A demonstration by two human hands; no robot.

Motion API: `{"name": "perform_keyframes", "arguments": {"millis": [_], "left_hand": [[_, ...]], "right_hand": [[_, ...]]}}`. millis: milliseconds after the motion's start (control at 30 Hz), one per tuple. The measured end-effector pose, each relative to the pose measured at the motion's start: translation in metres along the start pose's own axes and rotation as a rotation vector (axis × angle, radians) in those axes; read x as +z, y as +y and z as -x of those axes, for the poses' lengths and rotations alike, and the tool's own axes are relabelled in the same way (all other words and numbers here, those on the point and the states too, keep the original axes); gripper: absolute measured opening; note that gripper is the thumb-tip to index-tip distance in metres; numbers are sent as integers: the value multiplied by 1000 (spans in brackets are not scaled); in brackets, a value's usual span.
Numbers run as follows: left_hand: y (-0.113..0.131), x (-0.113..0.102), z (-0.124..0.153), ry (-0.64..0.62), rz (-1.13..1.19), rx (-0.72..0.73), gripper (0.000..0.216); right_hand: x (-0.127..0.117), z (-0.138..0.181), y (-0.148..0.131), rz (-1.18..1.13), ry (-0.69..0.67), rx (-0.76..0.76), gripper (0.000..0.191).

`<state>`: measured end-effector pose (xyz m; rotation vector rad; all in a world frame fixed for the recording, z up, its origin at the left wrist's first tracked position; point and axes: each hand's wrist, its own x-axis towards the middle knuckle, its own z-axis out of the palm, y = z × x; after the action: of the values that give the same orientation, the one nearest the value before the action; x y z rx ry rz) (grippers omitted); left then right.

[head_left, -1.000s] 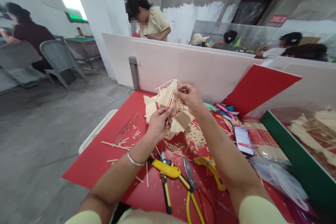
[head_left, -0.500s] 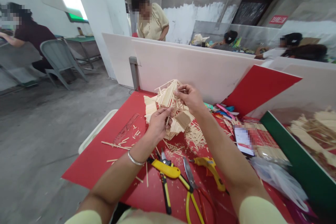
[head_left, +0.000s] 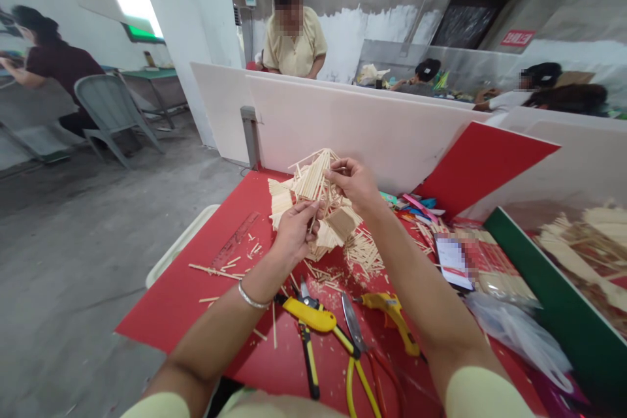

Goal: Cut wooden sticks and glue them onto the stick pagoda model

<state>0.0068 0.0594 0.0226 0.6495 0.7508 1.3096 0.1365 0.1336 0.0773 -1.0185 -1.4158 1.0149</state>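
Note:
A model built of thin wooden sticks [head_left: 311, 177] stands near the back of the red tabletop, with a sloped, roof-like top and slatted panels around it. My left hand [head_left: 295, 230] is closed at the lower front edge of that slope, with what looks like a short wooden stick pinched between its fingers. From the right side, my right hand [head_left: 356, 184] pinches the upper edge of the model between thumb and fingertips. My hands partly hide the middle of the model. A heap of cut sticks [head_left: 365, 253] lies against its right side.
Nearer me lie a yellow utility knife [head_left: 309, 315], pliers [head_left: 353, 323] and a yellow glue gun [head_left: 392, 317]. A clear ruler [head_left: 236, 240] is at left. Right are a phone [head_left: 454, 262], bagged sticks [head_left: 494, 261] and a green-walled box [head_left: 539, 287]. White partitions [head_left: 343, 117] stand behind; a co-worker [head_left: 294, 32] is beyond.
My hands and the stick model have barely moved. Behind the partition, the co-worker has shifted right and stands more upright.

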Motion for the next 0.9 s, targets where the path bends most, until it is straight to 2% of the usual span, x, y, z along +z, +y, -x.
{"name": "perform_keyframes", "arguments": {"millis": [67, 133, 233, 267, 333, 400, 500, 600, 667, 767, 900], "left_hand": [[4, 3, 10, -9, -8, -6, 31], [7, 2, 27, -32, -30, -13, 29], [4, -13, 59, -30, -112, -33, 28], [0, -21, 69, -29, -139, -42, 28], [-11, -42, 84, -5, -157, -56, 27], [-24, -64, 95, 32, -164, -75, 26], [-42, -91, 104, 121, -154, -87, 26], [-51, -106, 112, 145, -153, -83, 24], [-52, -112, 118, 141, -176, -57, 23], [-52, -121, 124, 160, -224, -33, 24], [-57, -131, 130, 203, -262, -32, 27]], "right_hand": [[-5, 7, -4, 89, 29, -62, 36], [-13, 26, -8, 211, 103, -164, 35], [-25, 84, -7, 411, 202, -279, 34], [-26, 109, -4, 485, 184, -281, 32], [-19, 161, 8, 635, 31, -242, 26], [-4, 206, 26, 790, -195, -164, 24], [26, 248, 59, 1026, -331, -110, 35], [46, 262, 81, 1181, -340, -85, 43], [50, 264, 87, 1220, -303, -59, 46], [49, 268, 84, 1256, -280, -27, 51], [57, 269, 70, 1347, -318, 15, 43]]}}
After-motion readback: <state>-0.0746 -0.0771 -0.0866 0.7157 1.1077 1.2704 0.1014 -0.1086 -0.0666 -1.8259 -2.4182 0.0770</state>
